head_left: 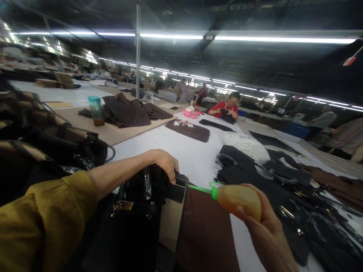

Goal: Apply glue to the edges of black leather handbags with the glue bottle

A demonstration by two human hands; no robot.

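My right hand (268, 223) is wrapped round a squeeze bottle (239, 200) of amber liquid, tipped on its side. Its long green nozzle (200, 188) points left, with the tip at or very close to the edge of a black handbag (136, 234). My left hand (166, 164) pinches the far top corner of that bag, fingers closed over the dark edge. The bag has a gold clasp (124, 206) and handles in clear plastic wrap. A beige panel (169, 223) shows along its side. Beneath lies a brown sheet (207, 230).
Black bags (51, 139) crowd the left side. Black pieces with metal fittings (286, 211) are heaped at right. Further off are brown fabric (124, 109), a teal-topped cup (95, 110), a brown panel (187, 130) and a seated person in red (217, 108) holding a dark piece.
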